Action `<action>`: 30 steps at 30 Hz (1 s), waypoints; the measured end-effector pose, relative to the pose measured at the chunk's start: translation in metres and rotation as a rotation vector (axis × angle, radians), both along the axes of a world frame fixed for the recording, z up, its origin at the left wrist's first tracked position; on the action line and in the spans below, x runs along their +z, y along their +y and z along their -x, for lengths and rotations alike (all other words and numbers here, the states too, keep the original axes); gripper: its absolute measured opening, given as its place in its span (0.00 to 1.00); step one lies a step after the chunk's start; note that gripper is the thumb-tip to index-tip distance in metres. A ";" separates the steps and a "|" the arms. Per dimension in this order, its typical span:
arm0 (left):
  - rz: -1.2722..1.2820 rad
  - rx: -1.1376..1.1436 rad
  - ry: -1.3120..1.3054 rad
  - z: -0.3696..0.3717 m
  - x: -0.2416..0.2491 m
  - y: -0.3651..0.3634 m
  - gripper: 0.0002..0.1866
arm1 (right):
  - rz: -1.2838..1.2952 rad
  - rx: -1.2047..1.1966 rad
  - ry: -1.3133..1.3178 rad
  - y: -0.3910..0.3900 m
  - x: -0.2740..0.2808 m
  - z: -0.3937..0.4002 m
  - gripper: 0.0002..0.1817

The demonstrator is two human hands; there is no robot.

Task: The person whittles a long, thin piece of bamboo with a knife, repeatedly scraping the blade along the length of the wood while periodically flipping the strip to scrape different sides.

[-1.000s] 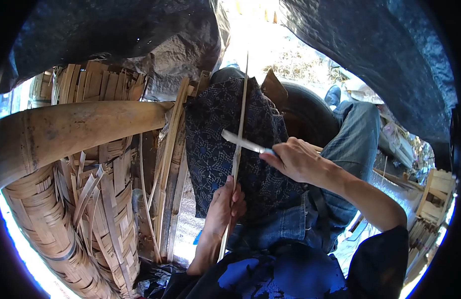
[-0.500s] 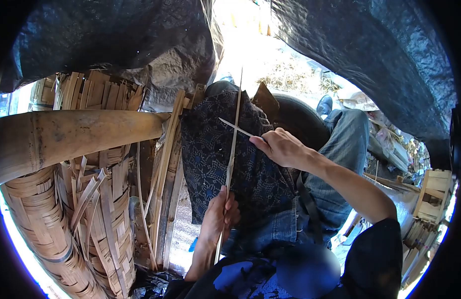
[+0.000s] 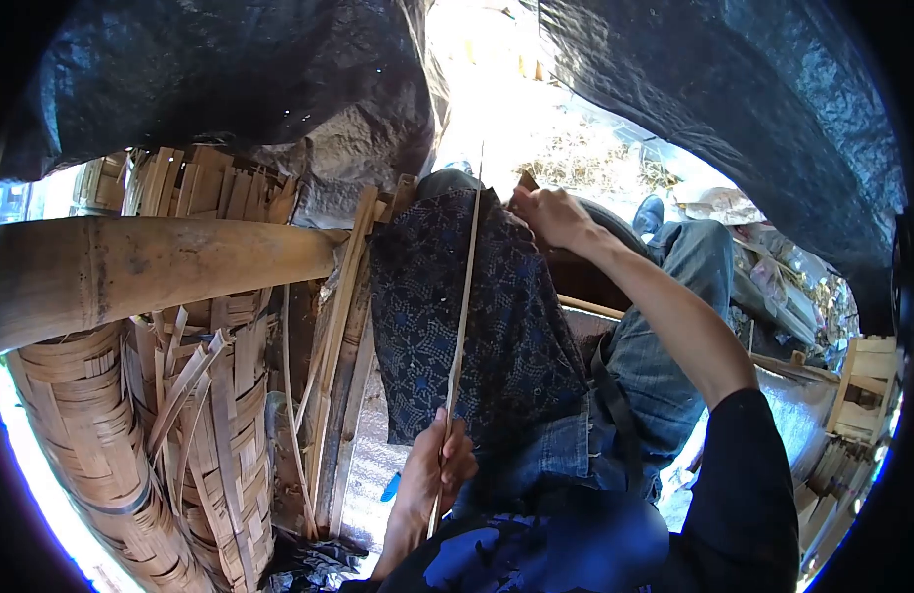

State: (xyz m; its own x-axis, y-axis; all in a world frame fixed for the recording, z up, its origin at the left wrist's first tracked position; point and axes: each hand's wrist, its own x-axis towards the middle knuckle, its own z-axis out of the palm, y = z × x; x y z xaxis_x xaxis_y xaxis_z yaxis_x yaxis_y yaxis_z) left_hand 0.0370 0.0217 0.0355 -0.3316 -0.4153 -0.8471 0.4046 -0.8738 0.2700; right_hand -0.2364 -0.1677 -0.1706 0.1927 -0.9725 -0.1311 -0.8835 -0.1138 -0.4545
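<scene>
My left hand (image 3: pixel 437 469) is closed around the lower part of a long, thin bamboo strip (image 3: pixel 465 296). The strip runs up over a dark blue patterned cloth (image 3: pixel 417 336) spread across my leg, and its far tip sticks out beyond the knee. My right hand (image 3: pixel 554 217) is at the cloth's far right edge, right of the strip and apart from it. Its fingers are curled, as they were around the knife half a second ago; the blade is hidden from this angle. A brown pointed piece (image 3: pixel 528 182) shows just beyond those fingers.
A thick bamboo pole (image 3: pixel 161 272) juts in from the left above woven bamboo baskets (image 3: pixel 72 425). Split bamboo slats (image 3: pixel 343 326) stand left of the cloth. Dark plastic sheets (image 3: pixel 230 79) hang overhead. A round dark object (image 3: pixel 610 222) lies behind my right forearm.
My right hand has moved up and away from the strip, towards the cloth's far edge, and the knife blade no longer shows. My left hand keeps its hold on the strip.
</scene>
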 end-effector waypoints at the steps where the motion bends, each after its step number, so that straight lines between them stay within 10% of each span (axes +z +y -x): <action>1: 0.026 -0.004 0.006 -0.002 0.002 -0.001 0.25 | -0.133 -0.155 -0.086 -0.009 0.020 0.004 0.32; 4: 0.134 -0.058 -0.097 -0.012 -0.005 -0.011 0.25 | -0.099 -0.336 -0.202 -0.013 0.041 0.005 0.26; 9: 0.440 -0.436 -0.672 -0.001 -0.033 -0.041 0.28 | -0.146 0.066 -0.390 0.055 0.121 -0.015 0.22; 30: 0.439 -0.572 -0.613 0.014 -0.027 -0.035 0.28 | -0.002 0.144 -0.258 0.067 0.095 -0.051 0.26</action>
State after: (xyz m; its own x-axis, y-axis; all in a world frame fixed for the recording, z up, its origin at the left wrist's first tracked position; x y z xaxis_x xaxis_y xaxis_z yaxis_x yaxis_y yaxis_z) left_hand 0.0228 -0.0130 0.0083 -0.1325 -0.6502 -0.7481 -0.3751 -0.6658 0.6450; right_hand -0.1852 -0.1010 -0.0759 0.3563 -0.9323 -0.0620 -0.7135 -0.2286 -0.6623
